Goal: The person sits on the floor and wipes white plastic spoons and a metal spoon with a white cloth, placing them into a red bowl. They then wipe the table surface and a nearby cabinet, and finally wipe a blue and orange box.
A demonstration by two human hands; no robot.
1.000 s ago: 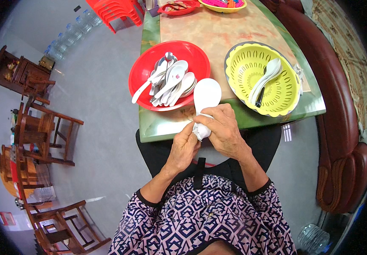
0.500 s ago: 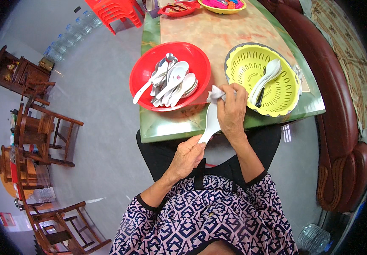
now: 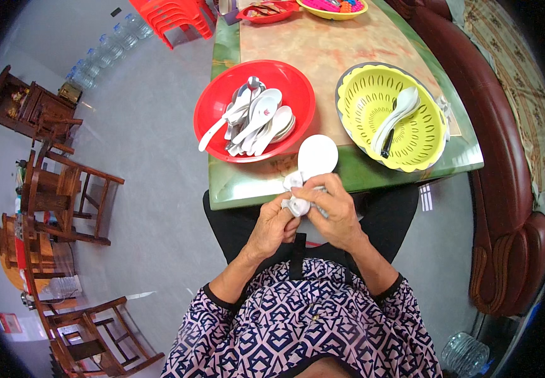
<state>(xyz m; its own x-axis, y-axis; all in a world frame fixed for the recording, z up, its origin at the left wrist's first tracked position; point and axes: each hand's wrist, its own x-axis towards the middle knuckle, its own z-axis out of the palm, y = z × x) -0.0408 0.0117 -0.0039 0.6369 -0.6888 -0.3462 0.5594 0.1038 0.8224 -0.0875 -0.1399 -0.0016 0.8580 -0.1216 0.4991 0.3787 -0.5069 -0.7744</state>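
Note:
A white rice paddle (image 3: 318,155) points away from me, its broad rounded head over the table's near edge. My left hand (image 3: 272,228) is closed round the lower end of its handle, which is mostly hidden. Pinched in my right hand (image 3: 335,214) is a crumpled white cloth (image 3: 298,205), wrapped about the handle just above my left fingers. The hands nearly touch. Beyond them to the left, a red basin (image 3: 297,85) holds a pile of white and metal spoons (image 3: 262,113). To the right, a yellow slotted colander (image 3: 360,94) holds white spoons (image 3: 398,116) and a black-handled utensil (image 3: 388,143).
The green-edged table (image 3: 247,189) extends away from my lap. At its far end are a red dish (image 3: 266,14) and a yellow bowl (image 3: 335,12) of colourful items. A brown leather sofa (image 3: 505,208) runs along the right; wooden chairs (image 3: 74,195) stand at left.
The paddle has turned its broad face up and now points straight away from me. My right hand with the cloth has moved down from the paddle's head to its handle, near my left hand.

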